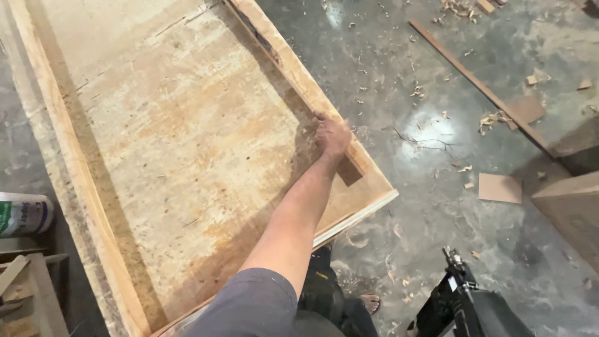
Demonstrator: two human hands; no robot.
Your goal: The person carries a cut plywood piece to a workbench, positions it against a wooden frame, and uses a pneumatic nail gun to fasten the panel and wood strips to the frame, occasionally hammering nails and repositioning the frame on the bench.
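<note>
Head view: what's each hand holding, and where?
Left hand presses a small wood block against the frame rail, gripping the block's upper end. Right hand isn't visible.

**What I can't make out from here**

My right hand is out of frame; only the black nail gun [465,306] shows, cut off at the bottom edge. The wooden panel [181,143] runs past the top and left edges. My left hand [332,136] hides part of the small wood block [349,170], fingers unclear. The can [24,214] is clipped at the left edge.
</note>
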